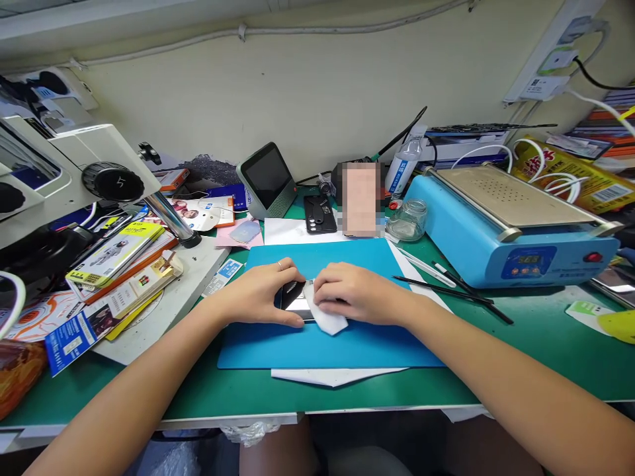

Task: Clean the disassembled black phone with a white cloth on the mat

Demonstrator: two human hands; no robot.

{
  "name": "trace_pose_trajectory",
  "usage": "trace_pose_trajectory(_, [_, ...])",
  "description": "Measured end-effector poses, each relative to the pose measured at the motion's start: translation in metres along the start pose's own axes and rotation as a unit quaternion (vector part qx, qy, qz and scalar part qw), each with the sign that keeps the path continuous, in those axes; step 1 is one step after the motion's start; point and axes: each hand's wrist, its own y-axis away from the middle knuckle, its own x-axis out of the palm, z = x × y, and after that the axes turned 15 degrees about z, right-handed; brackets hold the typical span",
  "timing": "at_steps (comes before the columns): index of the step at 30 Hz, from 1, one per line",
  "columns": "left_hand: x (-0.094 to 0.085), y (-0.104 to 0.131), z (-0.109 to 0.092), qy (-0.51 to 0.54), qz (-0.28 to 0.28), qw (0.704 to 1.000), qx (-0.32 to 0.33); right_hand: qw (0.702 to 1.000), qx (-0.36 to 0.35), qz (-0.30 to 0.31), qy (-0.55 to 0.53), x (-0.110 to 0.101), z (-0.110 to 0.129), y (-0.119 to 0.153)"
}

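A dark, glossy phone (296,305) lies flat on the blue mat (268,347), its surface reflecting light. My left hand (260,291) grips it from the left, with the thumb along the near side and the fingers at the far side. In my right hand (360,294) is a folded white wipe (330,322), pressed down over the right part of the phone. The fingers of that hand are curled on the wipe and hide much of it, along with the phone's right end.
Right of the mat are tweezers (426,268), dark thin tools (446,289) and a blue heating-plate machine (471,244). Behind stand a glass jar (409,221), a bottle (404,168), a black phone case (320,215) and a small display (268,178). A microscope stand (106,165) and boxes (119,254) crowd the left.
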Motion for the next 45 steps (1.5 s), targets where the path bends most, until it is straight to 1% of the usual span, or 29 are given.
trace_pose_trajectory(3, [0.0,0.0,0.0,0.0,0.001,1.0,0.001,1.0,0.025,-0.017,-0.002,0.0,0.001,0.0])
trace_pose_trajectory(6, [0.0,0.0,0.0,0.0,0.003,1.0,0.0,1.0,-0.013,-0.005,0.002,0.001,0.004,-0.001])
trace_pose_trajectory(8, [0.0,0.0,0.0,0.001,0.002,1.0,-0.002,1.0,-0.019,0.001,-0.003,0.001,0.004,-0.001])
trace_pose_trajectory(12, [-0.001,0.0,-0.001,-0.001,0.004,1.0,-0.004,0.999,0.02,-0.027,-0.009,0.001,0.003,0.0])
trace_pose_trajectory(16, [0.0,0.0,0.0,-0.002,0.006,1.0,-0.005,1.0,-0.014,-0.01,-0.006,0.002,0.003,-0.001])
trace_pose_trajectory(21, [-0.001,0.0,-0.001,0.002,0.008,1.0,-0.006,0.999,0.035,-0.032,0.002,0.001,0.001,0.0])
trace_pose_trajectory(26, [-0.001,0.001,-0.001,0.002,0.005,1.0,-0.003,1.0,0.008,-0.007,0.006,0.0,0.001,0.001])
trace_pose_trajectory(30, [0.0,0.001,0.0,0.005,0.003,1.0,0.001,0.999,0.044,-0.019,0.005,-0.003,0.004,0.001])
trace_pose_trajectory(35, [0.0,0.0,-0.001,-0.005,0.002,1.0,-0.006,1.0,0.0,0.0,-0.007,0.0,0.006,-0.004])
trace_pose_trajectory(36, [0.0,0.001,-0.002,-0.006,0.0,1.0,-0.007,1.0,0.004,-0.003,-0.006,-0.001,0.005,-0.003])
trace_pose_trajectory(39, [-0.002,0.004,-0.001,-0.012,-0.003,1.0,-0.003,0.999,0.045,-0.017,-0.003,-0.004,0.0,0.003])
trace_pose_trajectory(41, [-0.005,0.007,0.0,-0.023,-0.001,1.0,-0.015,0.998,0.058,-0.013,-0.009,-0.007,0.0,0.007])
trace_pose_trajectory(45, [-0.012,0.013,0.003,-0.026,0.011,0.998,-0.057,0.999,0.034,0.023,-0.025,-0.012,0.002,0.009])
